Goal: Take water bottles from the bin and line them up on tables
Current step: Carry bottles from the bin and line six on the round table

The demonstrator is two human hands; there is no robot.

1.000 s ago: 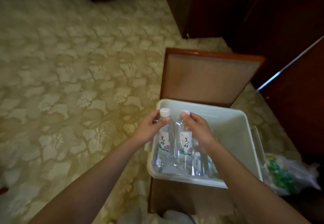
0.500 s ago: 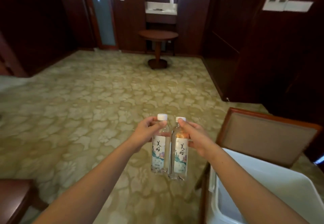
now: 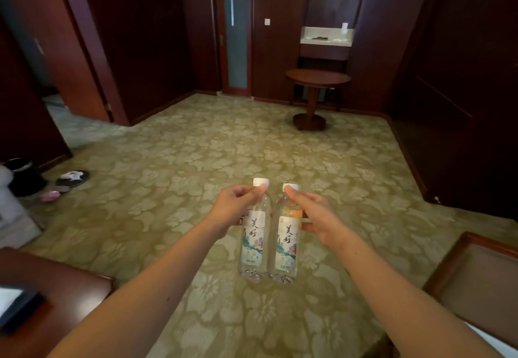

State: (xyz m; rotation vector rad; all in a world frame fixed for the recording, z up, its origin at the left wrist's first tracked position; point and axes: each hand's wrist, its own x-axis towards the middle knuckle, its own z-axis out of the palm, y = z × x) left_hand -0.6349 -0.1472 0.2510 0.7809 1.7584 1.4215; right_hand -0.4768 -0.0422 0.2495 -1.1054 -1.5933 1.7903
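Observation:
Two clear water bottles with white caps and printed labels hang upright side by side over the carpet. My left hand (image 3: 234, 206) grips the left water bottle (image 3: 253, 241) by its neck. My right hand (image 3: 315, 213) grips the right water bottle (image 3: 286, 245) the same way. The two bottles almost touch. The white bin (image 3: 496, 345) shows only as a sliver at the bottom right corner. A round dark wooden table (image 3: 318, 77) stands across the room by the far wall.
A brown wooden chair (image 3: 476, 271) stands at the right, in front of the bin. A dark wooden table corner (image 3: 64, 296) with a dark flat object lies at the bottom left. Shoes (image 3: 71, 178) lie on the carpet at the left. Dark wood panels line the walls.
Both bottles were lifted out of the bin and carried up in front of me. My view has swung left and up, away from the bin and towards the room.

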